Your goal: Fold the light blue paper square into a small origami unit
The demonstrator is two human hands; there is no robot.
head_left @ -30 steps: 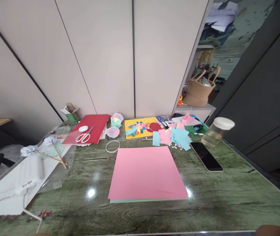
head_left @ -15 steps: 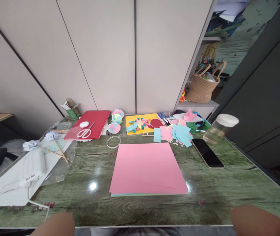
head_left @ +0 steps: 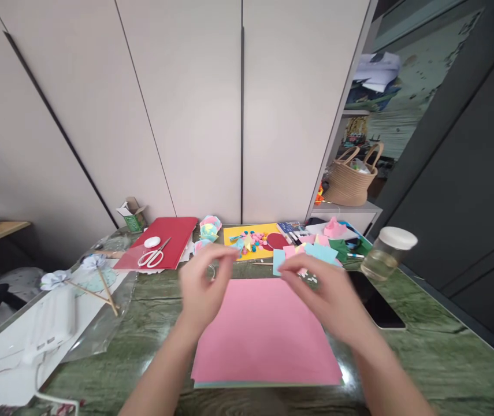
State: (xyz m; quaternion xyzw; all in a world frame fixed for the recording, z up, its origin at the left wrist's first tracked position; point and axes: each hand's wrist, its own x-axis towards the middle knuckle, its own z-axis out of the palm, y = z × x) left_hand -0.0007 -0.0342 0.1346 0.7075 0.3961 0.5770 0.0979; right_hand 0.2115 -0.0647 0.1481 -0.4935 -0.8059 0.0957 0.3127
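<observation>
Both of my hands are raised over a stack of coloured paper sheets (head_left: 268,341), pink on top, which lies on the table in front of me. My left hand (head_left: 205,283) is above the stack's far left corner, thumb and fingers loosely bent with a gap between them. Facing it over the far right side, my right hand (head_left: 327,292) has its fingers stretched inward and its thumb below them. Nothing shows in either hand, and both are slightly blurred. A greenish edge of lower sheets shows under the pink one.
White scissors (head_left: 151,257) and a round white lid lie on a red folder (head_left: 175,231). Paper scraps (head_left: 320,252) and a yellow sheet (head_left: 231,233) with small decorations lie at the back. A phone (head_left: 379,303) and a jar (head_left: 385,257) stand right; a white device (head_left: 51,323) left.
My hands have come up from the table's near edge and moved inward over the pink sheet. The view has tilted upward, so the tabletop things sit lower.
</observation>
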